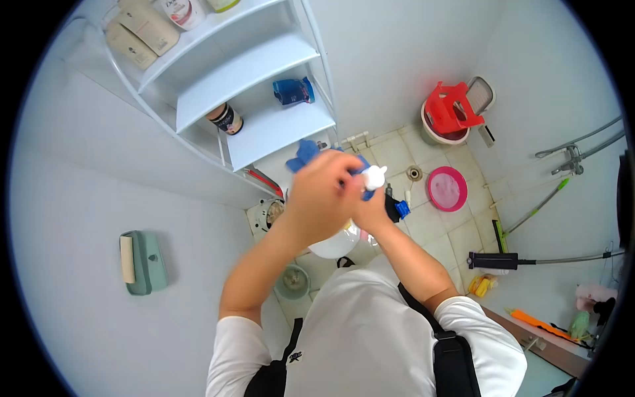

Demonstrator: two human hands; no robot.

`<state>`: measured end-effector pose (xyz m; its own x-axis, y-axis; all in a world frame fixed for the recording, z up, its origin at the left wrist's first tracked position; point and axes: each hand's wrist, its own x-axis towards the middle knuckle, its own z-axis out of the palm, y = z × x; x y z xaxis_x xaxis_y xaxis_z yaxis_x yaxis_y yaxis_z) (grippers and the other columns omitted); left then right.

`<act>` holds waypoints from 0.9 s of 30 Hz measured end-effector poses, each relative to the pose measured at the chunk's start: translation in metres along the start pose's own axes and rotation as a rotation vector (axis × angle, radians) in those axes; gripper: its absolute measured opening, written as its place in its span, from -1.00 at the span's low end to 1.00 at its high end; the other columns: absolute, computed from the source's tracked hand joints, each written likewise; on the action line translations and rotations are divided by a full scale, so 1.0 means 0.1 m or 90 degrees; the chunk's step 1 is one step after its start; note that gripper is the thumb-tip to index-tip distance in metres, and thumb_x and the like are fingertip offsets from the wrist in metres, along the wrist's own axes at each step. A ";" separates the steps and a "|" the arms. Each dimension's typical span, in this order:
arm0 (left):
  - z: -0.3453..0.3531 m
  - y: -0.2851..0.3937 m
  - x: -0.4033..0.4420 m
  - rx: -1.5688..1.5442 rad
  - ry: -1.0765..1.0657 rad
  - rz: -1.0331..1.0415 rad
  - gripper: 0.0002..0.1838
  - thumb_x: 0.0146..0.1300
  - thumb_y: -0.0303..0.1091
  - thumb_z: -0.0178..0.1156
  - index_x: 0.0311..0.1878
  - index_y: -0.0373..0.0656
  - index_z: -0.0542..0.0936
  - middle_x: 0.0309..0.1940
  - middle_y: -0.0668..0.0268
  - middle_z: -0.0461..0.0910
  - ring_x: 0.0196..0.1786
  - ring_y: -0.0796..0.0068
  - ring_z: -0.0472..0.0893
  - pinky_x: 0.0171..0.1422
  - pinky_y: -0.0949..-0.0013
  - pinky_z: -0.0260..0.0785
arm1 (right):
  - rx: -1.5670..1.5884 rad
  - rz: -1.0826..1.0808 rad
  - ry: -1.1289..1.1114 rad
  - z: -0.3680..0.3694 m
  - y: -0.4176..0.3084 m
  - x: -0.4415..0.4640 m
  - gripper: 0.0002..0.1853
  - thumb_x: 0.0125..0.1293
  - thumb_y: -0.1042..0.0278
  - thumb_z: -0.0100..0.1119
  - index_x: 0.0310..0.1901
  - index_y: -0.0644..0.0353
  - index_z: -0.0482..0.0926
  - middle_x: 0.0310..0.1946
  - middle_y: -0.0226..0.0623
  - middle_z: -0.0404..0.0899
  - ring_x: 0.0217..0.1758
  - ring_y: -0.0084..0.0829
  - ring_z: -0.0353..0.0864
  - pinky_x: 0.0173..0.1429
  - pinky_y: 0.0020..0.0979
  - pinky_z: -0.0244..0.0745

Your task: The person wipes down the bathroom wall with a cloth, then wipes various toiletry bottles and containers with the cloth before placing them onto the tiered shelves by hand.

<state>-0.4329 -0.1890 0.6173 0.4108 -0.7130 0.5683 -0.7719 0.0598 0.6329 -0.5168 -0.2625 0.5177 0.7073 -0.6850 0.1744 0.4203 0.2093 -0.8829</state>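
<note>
My right hand (pixel 372 210) is closed around a blue bottle (pixel 368 194) with a white spout-like top (pixel 374 177); most of the bottle is hidden. Beside it, partly in front, my left hand (pixel 324 188) is blurred by motion, its fingers curled near the bottle's top. What those fingers hold, if anything, is hidden. Behind my left hand a piece of blue cloth-like material (pixel 303 156) shows. Below both hands stands a white rounded basin-like thing (pixel 334 243), partly covered by my arms.
A white corner shelf (pixel 284 132) with bottles, a dark jar (pixel 226 119) and a blue packet (pixel 293 91) stands ahead left. On the tiled floor sit a pink basin (pixel 447 189) and a bucket with a red stool (pixel 453 109). A squeegee (pixel 501 235) leans at right.
</note>
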 end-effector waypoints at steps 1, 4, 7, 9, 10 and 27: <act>-0.08 0.05 -0.03 -0.037 0.082 -0.003 -0.81 0.23 -0.34 0.25 -0.35 -0.23 0.49 -0.47 0.28 0.52 -0.50 0.42 0.52 -0.44 0.34 0.36 | 0.021 0.006 -0.028 -0.12 -0.06 0.07 -0.66 0.19 0.41 0.32 0.00 0.28 0.56 -0.13 -0.37 0.64 -0.09 -0.50 0.61 0.06 -0.43 0.51; -0.15 -0.47 -0.77 -0.256 0.126 -0.311 -0.75 0.40 -0.21 0.12 -0.08 -0.22 0.51 -0.22 0.32 0.59 -0.28 0.51 0.59 -0.26 0.40 0.47 | 0.077 0.042 -0.041 -0.35 -0.55 0.11 -0.67 0.12 0.43 0.30 -0.04 0.28 0.58 -0.15 -0.32 0.64 -0.07 -0.48 0.61 0.10 -0.38 0.49; 0.39 -0.16 -1.12 -0.771 0.069 -0.608 -0.50 0.42 -0.06 0.08 0.25 -0.22 0.40 -0.04 0.29 0.57 -0.06 0.47 0.60 -0.06 0.36 0.49 | 0.140 0.118 -0.096 -0.59 -0.85 0.11 -0.63 0.09 0.41 0.31 -0.03 0.28 0.57 -0.15 -0.30 0.64 -0.08 -0.46 0.61 0.10 -0.37 0.49; 0.61 0.23 -1.04 -0.951 0.032 -0.625 -0.36 0.33 0.04 0.15 0.31 -0.22 0.34 0.02 0.27 0.55 0.02 0.42 0.59 0.06 0.29 0.48 | 0.162 0.141 -0.121 -0.74 -0.97 0.08 -0.60 0.08 0.39 0.32 -0.01 0.28 0.55 -0.14 -0.29 0.63 -0.08 -0.45 0.61 0.09 -0.38 0.49; 0.67 0.35 -1.00 -1.044 0.013 -0.628 -0.28 0.29 0.10 0.19 0.34 -0.21 0.31 0.05 0.27 0.54 0.06 0.39 0.58 0.12 0.26 0.47 | 0.161 0.134 -0.143 -0.80 -1.02 0.08 -0.60 0.09 0.39 0.32 0.00 0.27 0.55 -0.15 -0.29 0.63 -0.08 -0.45 0.61 0.09 -0.38 0.49; 1.40 0.95 -1.03 -1.000 0.024 -0.566 -0.16 0.09 0.18 0.32 0.37 0.03 0.28 0.07 0.40 0.54 -0.05 0.38 0.58 -0.09 0.32 0.47 | 0.288 0.170 -0.195 -1.40 -1.23 -0.23 -0.48 0.15 0.31 0.35 0.13 0.25 0.45 -0.09 -0.29 0.59 -0.03 -0.42 0.60 0.12 -0.38 0.51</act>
<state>-0.6165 -0.2076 0.5458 0.4281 -0.8842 -0.1867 0.7838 0.2604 0.5637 -0.6647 -0.3698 0.5616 0.9250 -0.3497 0.1488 0.3576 0.6685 -0.6521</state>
